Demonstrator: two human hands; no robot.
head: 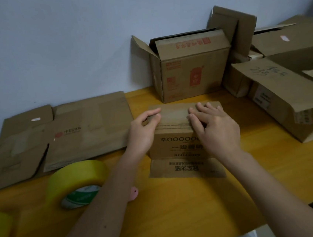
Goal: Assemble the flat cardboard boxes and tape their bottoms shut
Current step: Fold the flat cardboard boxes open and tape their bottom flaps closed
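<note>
Left hand [143,131] curled on small box's [175,141] left top edge; right hand [214,129] flat, fingers spread, pressing top; tape roll [77,182] left of forearm

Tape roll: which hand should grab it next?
Probably the left hand: the tape roll lies beside that forearm, while the right hand presses the small box.
</note>
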